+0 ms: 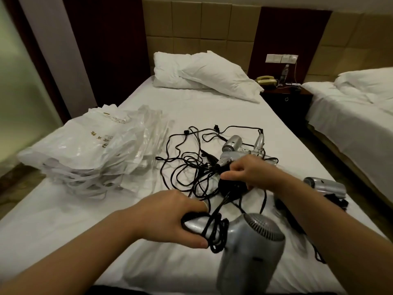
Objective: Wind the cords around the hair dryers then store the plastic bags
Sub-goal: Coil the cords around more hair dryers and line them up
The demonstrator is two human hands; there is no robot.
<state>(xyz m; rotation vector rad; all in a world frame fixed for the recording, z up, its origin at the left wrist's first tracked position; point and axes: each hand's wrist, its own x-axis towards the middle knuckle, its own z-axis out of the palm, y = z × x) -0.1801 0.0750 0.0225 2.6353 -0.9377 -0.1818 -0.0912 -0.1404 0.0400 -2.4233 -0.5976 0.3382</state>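
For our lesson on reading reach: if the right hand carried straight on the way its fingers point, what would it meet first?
Probably the tangled black cords left of the right hand; depth is uncertain.

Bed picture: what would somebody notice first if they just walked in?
Probably the big silver hair dryer at the front, its handle held by the left hand with black cord looped round it. Just behind, the right hand pinches the cord above a messy tangle of cords mid-bed. A heap of plastic bags lies left.
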